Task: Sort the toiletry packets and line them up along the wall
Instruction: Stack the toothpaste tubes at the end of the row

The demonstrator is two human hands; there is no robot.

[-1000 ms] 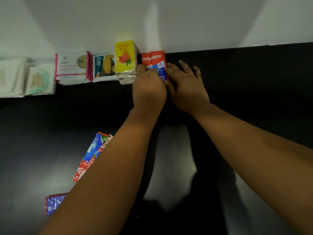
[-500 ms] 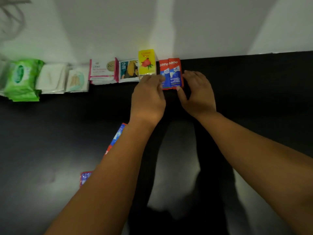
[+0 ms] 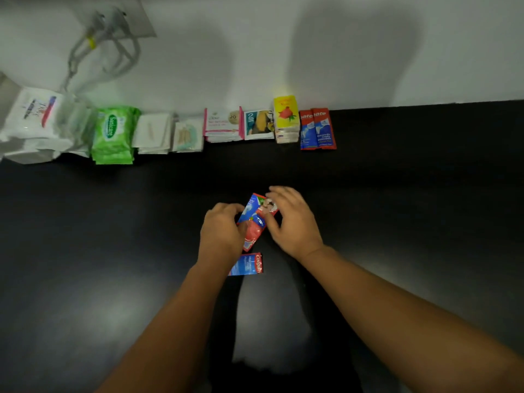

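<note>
A red and blue toothpaste sachet [image 3: 254,222] lies tilted at the middle of the black table. My left hand [image 3: 221,234] curls its fingers round the sachet's left edge. From the right, my right hand [image 3: 293,222] pinches its top corner between fingers and thumb. A second Colgate sachet [image 3: 247,265] lies flat just below, partly under my left wrist. Along the wall, two Colgate sachets [image 3: 318,129] end the row, next to a yellow rose packet [image 3: 285,117].
The row along the white wall also holds a blue and yellow sachet [image 3: 258,124], pink Dove sachets [image 3: 221,124], pale packets [image 3: 170,134], green wipes [image 3: 113,134] and a white bag [image 3: 37,123]. Cables [image 3: 102,46] hang from a wall socket above.
Both hands have left the Colgate sachets by the wall and come back to the table's middle, where they now hold the tilted toothpaste sachet. The camera has tilted and shows more of the row.
</note>
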